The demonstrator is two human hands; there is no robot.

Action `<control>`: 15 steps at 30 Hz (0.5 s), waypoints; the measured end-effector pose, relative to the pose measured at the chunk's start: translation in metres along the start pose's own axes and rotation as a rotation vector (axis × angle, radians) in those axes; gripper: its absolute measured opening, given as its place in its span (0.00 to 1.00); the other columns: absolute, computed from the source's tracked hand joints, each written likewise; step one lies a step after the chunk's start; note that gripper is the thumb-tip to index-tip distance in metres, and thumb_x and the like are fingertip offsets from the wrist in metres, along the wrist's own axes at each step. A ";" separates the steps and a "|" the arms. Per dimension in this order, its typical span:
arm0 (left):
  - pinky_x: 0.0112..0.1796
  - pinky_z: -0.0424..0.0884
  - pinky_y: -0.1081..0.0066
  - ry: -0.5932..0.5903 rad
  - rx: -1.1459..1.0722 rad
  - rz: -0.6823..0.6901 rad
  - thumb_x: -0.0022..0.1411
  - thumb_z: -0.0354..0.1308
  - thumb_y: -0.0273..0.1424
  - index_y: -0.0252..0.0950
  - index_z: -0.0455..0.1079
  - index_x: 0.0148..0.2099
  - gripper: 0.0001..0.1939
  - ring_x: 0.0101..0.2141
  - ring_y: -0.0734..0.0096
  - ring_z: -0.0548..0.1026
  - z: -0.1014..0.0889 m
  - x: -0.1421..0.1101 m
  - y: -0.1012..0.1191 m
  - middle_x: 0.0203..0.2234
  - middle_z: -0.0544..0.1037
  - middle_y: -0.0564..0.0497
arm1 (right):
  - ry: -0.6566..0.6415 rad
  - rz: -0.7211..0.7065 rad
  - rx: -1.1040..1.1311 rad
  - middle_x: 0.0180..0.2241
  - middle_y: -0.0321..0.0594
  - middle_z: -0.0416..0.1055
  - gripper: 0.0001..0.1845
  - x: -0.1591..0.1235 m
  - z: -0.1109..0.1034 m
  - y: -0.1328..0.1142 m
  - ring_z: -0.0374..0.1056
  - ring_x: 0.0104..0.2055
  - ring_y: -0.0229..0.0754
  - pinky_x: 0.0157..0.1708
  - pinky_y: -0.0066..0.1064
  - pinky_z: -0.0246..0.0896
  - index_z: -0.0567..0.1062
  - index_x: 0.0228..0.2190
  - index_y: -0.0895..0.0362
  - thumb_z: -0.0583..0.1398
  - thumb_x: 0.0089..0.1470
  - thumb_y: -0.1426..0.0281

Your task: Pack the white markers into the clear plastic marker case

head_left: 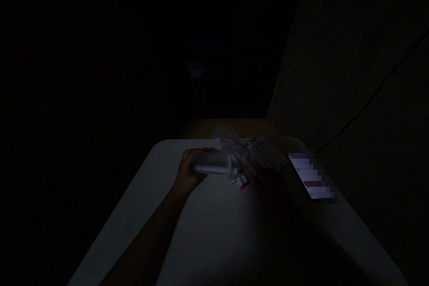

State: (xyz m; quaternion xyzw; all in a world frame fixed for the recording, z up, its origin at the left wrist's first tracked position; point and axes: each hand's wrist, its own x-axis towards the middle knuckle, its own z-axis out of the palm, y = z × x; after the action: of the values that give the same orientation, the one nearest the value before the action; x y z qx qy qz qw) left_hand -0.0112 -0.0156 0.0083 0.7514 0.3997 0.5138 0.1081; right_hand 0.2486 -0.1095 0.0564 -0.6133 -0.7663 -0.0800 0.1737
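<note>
In very dim light, my left hand point(188, 170) is wrapped round the closed end of a clear plastic container point(212, 159). The container lies on its side, its other end toward the right, with a long white pen-like item point(212, 169) showing along its lower wall. By that right end are a few white marker-like pens point(241, 182) with blue, red and pink ends. My right hand point(268, 179) is in deep shadow just right of these pens; its fingers cannot be made out, nor whether it holds anything.
A crumpled clear plastic wrapper point(226, 137) lies behind the container. Several pale, slim sticks or pens point(266, 153) lie side by side to its right. A lit phone point(306, 174) rests near the right edge of the white table point(208, 232). A dark cable point(362, 107) runs along the right wall.
</note>
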 end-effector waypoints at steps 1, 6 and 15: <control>0.46 0.69 0.60 0.000 -0.002 0.004 0.45 0.66 0.41 0.38 0.64 0.48 0.28 0.44 0.61 0.70 0.000 0.000 -0.001 0.42 0.67 0.48 | 0.008 0.015 0.001 0.48 0.45 0.66 0.17 0.000 -0.001 0.000 0.66 0.46 0.40 0.45 0.38 0.65 0.69 0.47 0.58 0.55 0.58 0.63; 0.45 0.70 0.61 -0.002 0.014 0.016 0.46 0.65 0.40 0.38 0.63 0.48 0.27 0.43 0.62 0.70 0.000 -0.001 -0.003 0.42 0.67 0.48 | 0.040 0.079 0.006 0.48 0.45 0.66 0.17 0.000 -0.001 0.004 0.66 0.46 0.40 0.45 0.38 0.65 0.69 0.46 0.57 0.55 0.58 0.63; 0.44 0.70 0.60 0.013 0.003 0.019 0.45 0.65 0.38 0.40 0.64 0.48 0.27 0.43 0.61 0.71 0.000 -0.002 -0.005 0.42 0.67 0.48 | 0.138 0.102 0.051 0.48 0.44 0.66 0.17 0.004 0.005 0.020 0.66 0.45 0.40 0.44 0.38 0.66 0.69 0.47 0.57 0.55 0.58 0.63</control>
State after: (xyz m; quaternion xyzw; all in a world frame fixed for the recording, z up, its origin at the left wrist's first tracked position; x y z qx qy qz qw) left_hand -0.0144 -0.0139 0.0039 0.7518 0.3941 0.5191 0.0996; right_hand 0.2661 -0.0995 0.0515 -0.6400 -0.7221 -0.0937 0.2454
